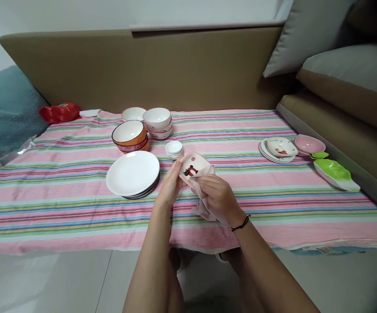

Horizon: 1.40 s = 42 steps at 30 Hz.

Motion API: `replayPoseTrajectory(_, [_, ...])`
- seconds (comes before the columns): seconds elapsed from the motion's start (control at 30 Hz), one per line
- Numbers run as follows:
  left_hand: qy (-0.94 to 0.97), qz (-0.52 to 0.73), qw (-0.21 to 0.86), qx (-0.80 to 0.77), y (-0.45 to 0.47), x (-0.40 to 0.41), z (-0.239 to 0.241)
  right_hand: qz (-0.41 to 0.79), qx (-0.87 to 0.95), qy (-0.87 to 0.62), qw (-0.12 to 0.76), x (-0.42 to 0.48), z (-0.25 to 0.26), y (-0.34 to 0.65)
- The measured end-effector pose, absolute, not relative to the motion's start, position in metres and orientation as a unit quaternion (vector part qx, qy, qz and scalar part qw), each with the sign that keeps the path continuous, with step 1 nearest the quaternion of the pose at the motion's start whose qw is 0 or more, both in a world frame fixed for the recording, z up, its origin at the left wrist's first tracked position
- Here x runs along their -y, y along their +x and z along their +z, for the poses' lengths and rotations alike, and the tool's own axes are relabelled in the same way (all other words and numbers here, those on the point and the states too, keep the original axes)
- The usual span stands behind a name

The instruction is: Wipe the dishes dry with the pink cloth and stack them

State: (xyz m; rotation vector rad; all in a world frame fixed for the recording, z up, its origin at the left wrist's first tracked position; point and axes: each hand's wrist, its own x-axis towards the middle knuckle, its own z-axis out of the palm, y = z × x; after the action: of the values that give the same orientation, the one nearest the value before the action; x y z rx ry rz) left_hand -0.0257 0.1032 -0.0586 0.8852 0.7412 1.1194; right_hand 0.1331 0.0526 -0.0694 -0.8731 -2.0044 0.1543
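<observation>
My left hand (169,188) grips the near left edge of a small pink dish (193,168) with a red and black picture inside, tilted up above the striped cloth (273,204). My right hand (219,196) is closed on a pale pink rag (204,208) and presses it against the dish's right side. A black band circles my right wrist. Just left of the hands lies a stack of white plates (132,175). Behind the dish stands a stack of tiny white saucers (174,149).
Orange bowls (129,135) and white bowls (157,121) are stacked at the back left. At the right sit small plates (278,150), a pink bowl (308,144) and a green leaf dish (335,174). A red bag (59,112) lies far left. A sofa wraps behind and right.
</observation>
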Motion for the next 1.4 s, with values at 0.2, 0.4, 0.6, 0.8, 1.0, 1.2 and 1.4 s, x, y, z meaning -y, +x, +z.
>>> replayPoseTrajectory(0.2, [0.418, 0.593, 0.585, -0.363, -0.023, -0.108, -0.065, -0.055, 0.815, -0.441, 0.371, -0.060, -0.082, 0.113])
replayPoseTrajectory(0.4, [0.523, 0.576, 0.516, -0.357, -0.014, -0.099, -0.061, -0.068, 0.756, -0.573, 0.310, -0.055, -0.083, 0.104])
replayPoseTrajectory(0.6, [0.478, 0.611, 0.494, -0.392, -0.004, -0.098, -0.066, -0.046, 0.759, -0.556, 0.335, -0.049, -0.088, 0.099])
replayPoseTrajectory(0.8, [0.411, 0.598, 0.561, -0.399, -0.001, -0.111, -0.085, 0.068, 0.769, -0.521, 0.365, -0.040, -0.073, 0.089])
replayPoseTrajectory(1.0, [0.403, 0.545, 0.634, -0.372, 0.004, -0.112, -0.084, 0.100, 0.777, -0.511, 0.355, -0.039, -0.065, 0.090])
replayPoseTrajectory(1.2, [0.378, 0.619, 0.535, -0.433, -0.002, -0.114, -0.075, 0.013, 0.755, -0.549, 0.358, -0.043, -0.083, 0.096])
replayPoseTrajectory(1.4, [0.489, 0.611, 0.463, -0.417, -0.010, -0.110, -0.067, -0.018, 0.769, -0.561, 0.307, -0.044, -0.084, 0.096])
